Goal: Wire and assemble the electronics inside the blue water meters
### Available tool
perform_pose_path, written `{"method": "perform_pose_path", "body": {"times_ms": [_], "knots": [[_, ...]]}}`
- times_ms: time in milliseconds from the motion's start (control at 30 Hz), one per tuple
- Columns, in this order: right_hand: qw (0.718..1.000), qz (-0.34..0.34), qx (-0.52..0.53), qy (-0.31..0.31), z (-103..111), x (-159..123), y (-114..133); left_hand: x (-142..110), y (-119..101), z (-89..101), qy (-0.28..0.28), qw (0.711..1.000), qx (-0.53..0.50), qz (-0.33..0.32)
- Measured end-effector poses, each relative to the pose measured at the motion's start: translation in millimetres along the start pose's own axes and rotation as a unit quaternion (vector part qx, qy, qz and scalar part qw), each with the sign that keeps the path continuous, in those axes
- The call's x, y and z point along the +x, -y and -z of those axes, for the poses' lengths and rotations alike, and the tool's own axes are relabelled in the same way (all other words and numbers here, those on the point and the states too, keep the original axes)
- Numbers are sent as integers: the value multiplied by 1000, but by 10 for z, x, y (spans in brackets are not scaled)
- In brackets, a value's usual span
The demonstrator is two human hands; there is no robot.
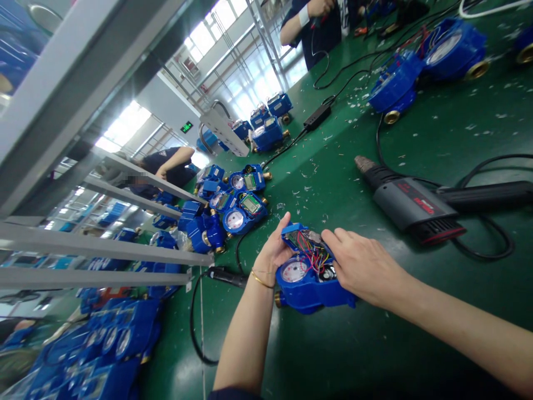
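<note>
A blue water meter (310,278) lies on the green table (375,344) in front of me, its cover off so that a circuit board and red and black wires show beside the round dial. My left hand (272,253) grips its left side, thumb on the raised blue cover piece. My right hand (362,266) rests on the meter's right side with the fingers curled onto the open electronics. A thin gold bracelet sits on my left wrist.
A black and grey electric drill (410,203) with its cord lies to the right. Several blue meters (237,208) are piled at the left, more (425,64) at the far right. Plastic shavings litter the table. Other people work at the back.
</note>
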State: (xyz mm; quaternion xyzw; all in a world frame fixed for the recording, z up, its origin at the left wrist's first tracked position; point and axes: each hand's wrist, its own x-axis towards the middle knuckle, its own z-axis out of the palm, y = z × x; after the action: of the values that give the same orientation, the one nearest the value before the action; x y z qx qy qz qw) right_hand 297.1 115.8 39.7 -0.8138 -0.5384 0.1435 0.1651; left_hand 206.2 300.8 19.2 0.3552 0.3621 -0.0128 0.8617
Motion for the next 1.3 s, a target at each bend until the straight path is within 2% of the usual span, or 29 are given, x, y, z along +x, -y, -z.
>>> {"method": "perform_pose_path", "body": {"times_ms": [200, 367, 433, 500, 633, 933, 1067, 1300], "knots": [[999, -11, 1, -37, -36, -33, 11, 14, 10, 2, 13, 1000, 0, 12], [984, -35, 152, -87, -63, 2, -3, 29, 36, 4, 15, 1000, -8, 26], [980, -66, 174, -75, -38, 12, -27, 35, 41, 15, 3, 999, -22, 25], [985, -81, 149, -43, -12, 2, -55, 38, 41, 25, -6, 999, -27, 23], [997, -37, 74, 2, -10, -51, -78, 33, 36, 25, 4, 1000, -18, 16], [997, -15, 28, -76, -52, -41, -147, 41, 37, 32, 20, 1000, -11, 22], [999, 17, 17, -47, -66, -27, -169, 43, 29, 25, 11, 1000, -7, 17], [1000, 7, 0, -19, -54, 11, -105, 21, 28, -4, 2, 1000, -22, 16]]}}
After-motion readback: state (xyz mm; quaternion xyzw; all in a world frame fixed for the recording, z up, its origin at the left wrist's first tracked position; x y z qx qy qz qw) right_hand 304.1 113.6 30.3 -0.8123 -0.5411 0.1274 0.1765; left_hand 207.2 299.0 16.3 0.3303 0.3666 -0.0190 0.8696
